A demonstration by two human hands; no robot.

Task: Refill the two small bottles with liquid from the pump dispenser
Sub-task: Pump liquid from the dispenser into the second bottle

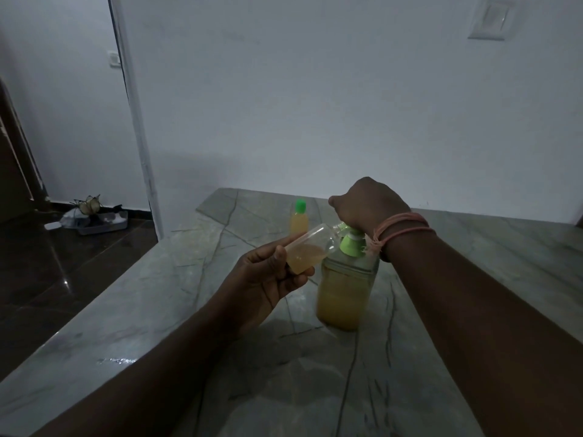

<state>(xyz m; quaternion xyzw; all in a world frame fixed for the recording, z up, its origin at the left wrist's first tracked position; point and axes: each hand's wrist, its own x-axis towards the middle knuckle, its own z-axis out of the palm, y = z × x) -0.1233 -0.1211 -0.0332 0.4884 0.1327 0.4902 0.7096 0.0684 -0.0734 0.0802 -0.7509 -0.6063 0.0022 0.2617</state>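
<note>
A large clear pump dispenser (pixel 344 291) with yellow liquid and a green pump collar stands on the grey marble table (pixel 252 373). My right hand (pixel 366 203) rests fisted on top of the pump head, hiding most of it. My left hand (pixel 268 275) holds a small uncapped bottle (pixel 310 249) tilted, its mouth at the pump spout; it is partly filled with yellow liquid. A second small bottle (pixel 299 220) with a green cap stands upright behind, full of yellow liquid.
The table's left edge drops to a dark glossy floor (pixel 47 279). A grey tray with small items (pixel 94 219) lies on the floor by the white wall and door frame. The wall runs close behind the table.
</note>
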